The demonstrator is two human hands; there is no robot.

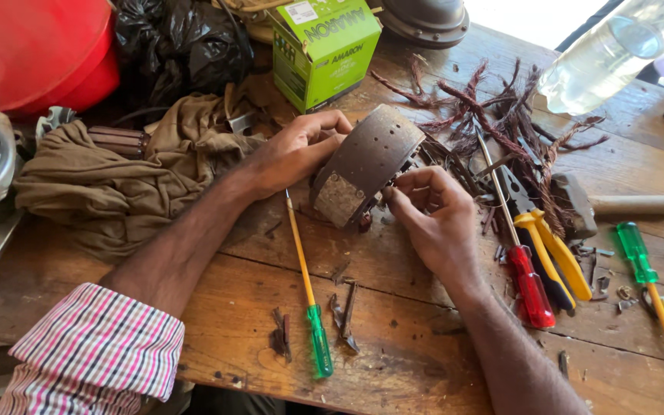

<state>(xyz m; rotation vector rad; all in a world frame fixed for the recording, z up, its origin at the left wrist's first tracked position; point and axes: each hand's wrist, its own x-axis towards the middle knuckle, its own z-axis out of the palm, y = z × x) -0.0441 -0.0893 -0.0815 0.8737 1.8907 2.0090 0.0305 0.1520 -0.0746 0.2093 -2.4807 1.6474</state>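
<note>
A rusty, curved metal brake shoe (366,163) stands tilted on the wooden workbench (393,338). My left hand (295,147) grips its upper left edge. On its lower right side my right hand (433,215) pinches the rim with fingers curled. A thin screwdriver with a yellow shaft and green handle (308,296) lies on the bench just below my left hand.
A brown rag (117,184) lies at left, near a red helmet-like object (36,50), black plastic bag (178,42) and green box (324,46). Right of my hand: red-handled screwdriver (528,280), yellow pliers (555,250), hammer (616,206), green screwdriver (643,265), copper wire scraps (493,107), plastic bottle (609,54).
</note>
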